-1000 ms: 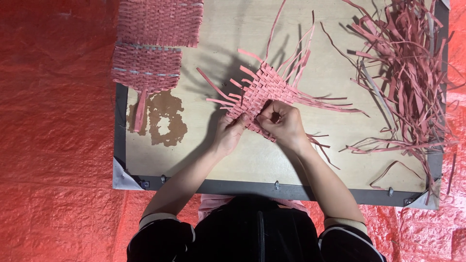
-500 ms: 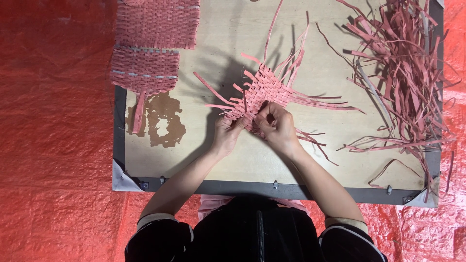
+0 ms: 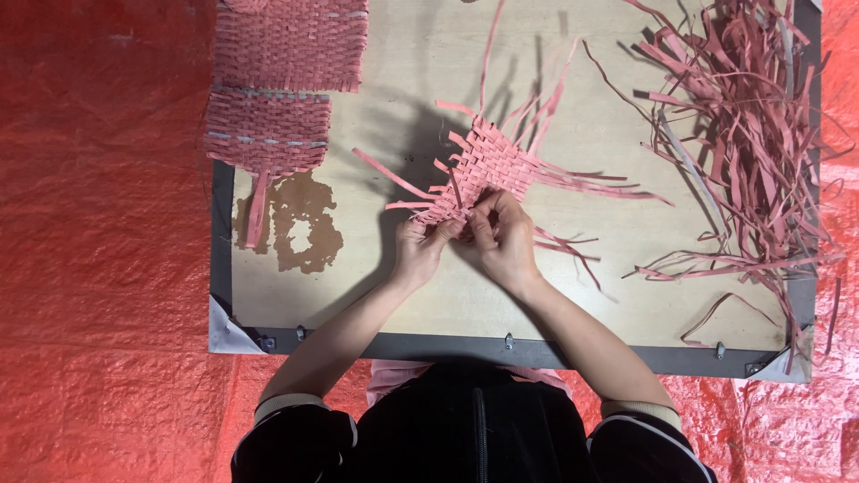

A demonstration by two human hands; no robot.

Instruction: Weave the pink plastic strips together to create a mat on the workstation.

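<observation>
Compared with a second earlier, the right hand point(image 3: 503, 240) had shifted left to meet the left hand point(image 3: 420, 248), so both pinched the near edge of the half-woven pink mat point(image 3: 488, 163). This suggested one strip end was being worked in. The mat lay mid-tabletop point(image 3: 573, 295). Two finished mats point(image 3: 284, 80) lay at the far left corner, and loose strips point(image 3: 752, 134) were piled to the right. No containers were in view.

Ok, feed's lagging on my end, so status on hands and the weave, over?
Left hand and right hand both pinching near edge of small pink woven piece. Piece lies flat on board. Loose strip pile off right, clear of hands.
</observation>
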